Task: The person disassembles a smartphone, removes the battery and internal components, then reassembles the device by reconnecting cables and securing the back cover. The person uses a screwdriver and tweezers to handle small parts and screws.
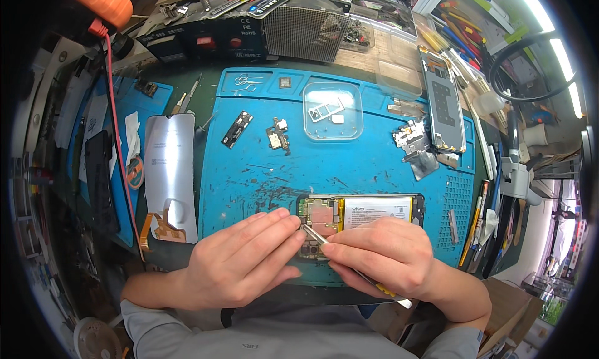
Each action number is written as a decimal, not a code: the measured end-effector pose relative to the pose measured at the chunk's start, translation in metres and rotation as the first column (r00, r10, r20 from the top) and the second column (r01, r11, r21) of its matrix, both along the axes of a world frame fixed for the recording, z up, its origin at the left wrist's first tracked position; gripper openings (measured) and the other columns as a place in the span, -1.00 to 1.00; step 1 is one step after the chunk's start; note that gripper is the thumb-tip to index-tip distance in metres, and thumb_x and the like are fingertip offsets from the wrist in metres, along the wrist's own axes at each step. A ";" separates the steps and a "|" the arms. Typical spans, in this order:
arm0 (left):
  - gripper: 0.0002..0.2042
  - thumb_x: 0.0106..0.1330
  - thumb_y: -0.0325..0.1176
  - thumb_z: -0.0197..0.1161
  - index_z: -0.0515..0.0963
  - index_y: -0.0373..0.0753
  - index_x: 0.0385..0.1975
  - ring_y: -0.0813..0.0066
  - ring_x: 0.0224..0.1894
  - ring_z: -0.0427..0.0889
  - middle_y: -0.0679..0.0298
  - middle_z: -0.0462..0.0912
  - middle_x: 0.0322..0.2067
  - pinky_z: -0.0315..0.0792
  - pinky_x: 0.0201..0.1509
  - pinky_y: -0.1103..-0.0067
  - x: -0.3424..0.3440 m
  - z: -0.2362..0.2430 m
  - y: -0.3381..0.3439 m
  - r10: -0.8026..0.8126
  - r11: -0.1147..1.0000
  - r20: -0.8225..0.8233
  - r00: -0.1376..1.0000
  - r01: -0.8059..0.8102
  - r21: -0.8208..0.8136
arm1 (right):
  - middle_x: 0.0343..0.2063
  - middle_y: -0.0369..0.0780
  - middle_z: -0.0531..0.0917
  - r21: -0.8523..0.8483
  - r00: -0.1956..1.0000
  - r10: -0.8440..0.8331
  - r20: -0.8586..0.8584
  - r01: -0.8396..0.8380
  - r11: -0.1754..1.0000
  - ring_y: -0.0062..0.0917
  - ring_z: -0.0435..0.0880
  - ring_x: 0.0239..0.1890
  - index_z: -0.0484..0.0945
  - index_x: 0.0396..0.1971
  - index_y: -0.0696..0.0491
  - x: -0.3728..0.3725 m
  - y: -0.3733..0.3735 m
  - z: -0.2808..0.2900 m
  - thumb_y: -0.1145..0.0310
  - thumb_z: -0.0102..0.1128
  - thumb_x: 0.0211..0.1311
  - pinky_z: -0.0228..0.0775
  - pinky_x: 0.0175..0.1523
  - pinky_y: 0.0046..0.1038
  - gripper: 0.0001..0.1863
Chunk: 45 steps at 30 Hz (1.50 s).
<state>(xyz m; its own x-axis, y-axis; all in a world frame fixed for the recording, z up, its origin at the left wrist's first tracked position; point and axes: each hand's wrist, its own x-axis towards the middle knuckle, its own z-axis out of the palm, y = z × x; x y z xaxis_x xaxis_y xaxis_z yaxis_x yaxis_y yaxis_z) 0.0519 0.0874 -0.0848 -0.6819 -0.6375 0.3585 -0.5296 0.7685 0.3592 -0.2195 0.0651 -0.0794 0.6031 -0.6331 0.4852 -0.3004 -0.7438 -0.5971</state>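
An opened smartphone lies sideways at the front of the blue mat, its circuit board on the left and a white battery on the right. My right hand grips silver tweezers with a yellow patch near the back end. Their tips point down at the left part of the board. My left hand reaches over the phone's left edge, fingers stretched out side by side with the tips close to the tweezers. It hides that edge, and I see nothing held in it.
The blue mat bears a clear plastic box with small parts, a black part, a metal bracket and a phone back panel. To the left lie a silver sheet and a red cable. A dark device stands behind.
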 end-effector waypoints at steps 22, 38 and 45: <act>-0.57 0.24 -0.25 0.52 0.72 -0.41 0.03 0.03 0.07 0.78 0.00 0.70 0.07 0.75 0.08 0.31 -0.001 -0.002 0.001 0.010 1.000 -0.018 1.000 -0.010 -0.015 | -0.23 -0.17 0.81 0.009 1.000 -0.018 -0.009 0.018 1.000 -0.43 0.82 -0.35 0.77 -0.16 0.19 0.004 -0.001 0.001 0.58 0.59 0.02 0.65 -0.29 -0.44 -0.68; -0.54 0.18 -0.32 0.54 0.70 -0.40 0.06 0.02 0.09 0.77 -0.02 0.69 0.10 0.74 0.10 0.31 -0.001 -0.001 0.002 0.009 1.000 -0.034 0.999 -0.009 -0.005 | -0.22 -0.17 0.82 0.055 1.000 -0.009 -0.001 0.009 0.998 -0.39 0.83 -0.29 0.75 -0.11 0.18 0.000 -0.001 0.003 0.55 0.58 0.06 0.67 -0.27 -0.42 -0.66; -0.55 0.17 -0.33 0.54 0.70 -0.40 0.06 0.01 0.08 0.77 -0.02 0.69 0.10 0.74 0.11 0.31 -0.001 -0.003 0.002 0.009 1.000 -0.030 1.000 -0.009 -0.014 | -0.22 -0.16 0.82 0.047 1.000 -0.012 -0.014 0.013 0.999 -0.38 0.83 -0.29 0.75 -0.12 0.18 0.002 -0.002 0.002 0.55 0.57 0.08 0.67 -0.26 -0.41 -0.68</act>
